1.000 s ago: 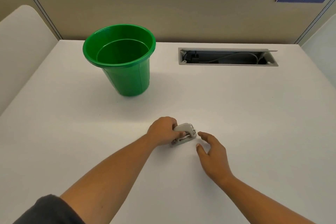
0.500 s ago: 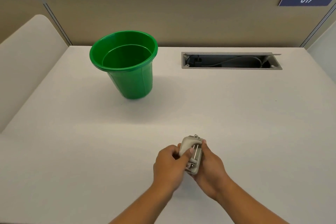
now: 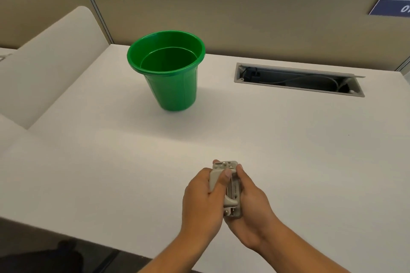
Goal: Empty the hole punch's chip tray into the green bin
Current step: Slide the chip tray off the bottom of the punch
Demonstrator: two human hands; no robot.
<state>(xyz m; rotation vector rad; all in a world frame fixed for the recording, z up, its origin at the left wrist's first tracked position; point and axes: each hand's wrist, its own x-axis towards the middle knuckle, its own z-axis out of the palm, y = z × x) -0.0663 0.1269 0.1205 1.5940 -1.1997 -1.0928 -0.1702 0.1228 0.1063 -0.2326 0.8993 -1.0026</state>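
Note:
A small grey hole punch (image 3: pixel 230 188) is held above the white desk (image 3: pixel 288 139), turned on its side with its metal parts facing up. My left hand (image 3: pixel 204 197) grips its left side, thumb laid across the top. My right hand (image 3: pixel 250 201) cups its right side and underside. The green bin (image 3: pixel 166 73) stands upright and open on the desk, far ahead and to the left of both hands. I cannot make out the chip tray itself between the fingers.
A grey cable slot (image 3: pixel 299 80) with wires inside is sunk into the desk at the back right. A beige partition (image 3: pixel 221 17) closes off the back. A white side panel (image 3: pixel 55 62) stands at the left. The desk's front edge runs just below my wrists.
My left hand lifted the punch off the desk and my right hand closed onto it. Both hands drew it nearer to me and turned it over.

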